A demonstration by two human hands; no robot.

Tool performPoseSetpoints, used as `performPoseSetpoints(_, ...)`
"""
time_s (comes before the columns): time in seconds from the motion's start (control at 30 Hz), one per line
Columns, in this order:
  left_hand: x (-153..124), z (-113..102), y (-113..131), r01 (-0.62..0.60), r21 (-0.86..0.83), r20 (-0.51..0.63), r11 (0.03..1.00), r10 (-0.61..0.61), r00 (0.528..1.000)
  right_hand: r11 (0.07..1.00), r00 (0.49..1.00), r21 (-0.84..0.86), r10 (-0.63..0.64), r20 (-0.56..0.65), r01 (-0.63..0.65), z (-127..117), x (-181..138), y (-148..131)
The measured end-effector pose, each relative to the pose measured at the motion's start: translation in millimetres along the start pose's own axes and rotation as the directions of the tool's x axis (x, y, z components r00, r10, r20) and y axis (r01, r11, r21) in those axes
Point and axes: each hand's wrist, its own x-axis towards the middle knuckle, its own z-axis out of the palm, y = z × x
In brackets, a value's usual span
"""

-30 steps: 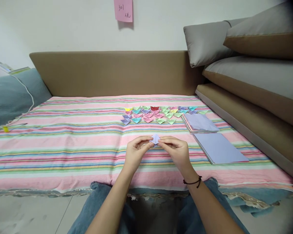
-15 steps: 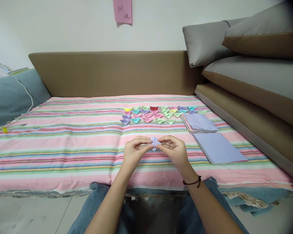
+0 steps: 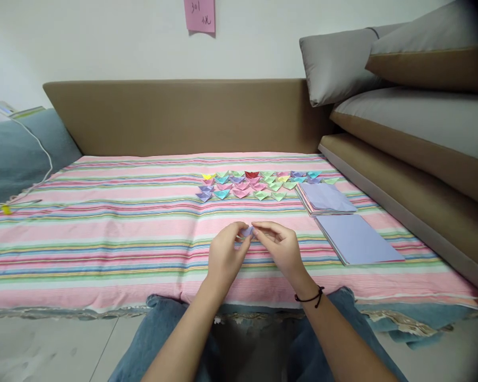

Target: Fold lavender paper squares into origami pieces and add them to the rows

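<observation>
From where I stand, the small lavender paper [image 3: 247,231] is up over the striped cloth [image 3: 83,228], folded down but, I'd judge, not finished; the fingers hide too much to count creases. The left hand [image 3: 226,252] pinches one side, the right hand [image 3: 281,244] the other, both gripping it. Beyond them, rows of paper boats [image 3: 258,187] look done. Over to the right, the near paper stack [image 3: 360,239] and far paper stack [image 3: 326,197] seem yet to be made up.
</observation>
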Motion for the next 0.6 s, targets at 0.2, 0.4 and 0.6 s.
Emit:
performPoseSetpoints(0.2,-7,9,5,-0.129,0.233,-0.07,0.964,0.149,0.986,0.994,0.995,-0.091,-0.065,-0.07,0.059,7,-5,-1)
performPoseSetpoints(0.4,-6,14,8,-0.067,0.178,-0.13,0.982,0.091,0.987,0.996,0.984,-0.085,-0.055,-0.171,0.041,13,-8,-1)
performPoseSetpoints(0.6,-4,16,14,0.12,-0.197,-0.169,0.973,-0.154,0.973,0.999,0.983,-0.021,-0.051,-0.174,0.048,12,-5,-2)
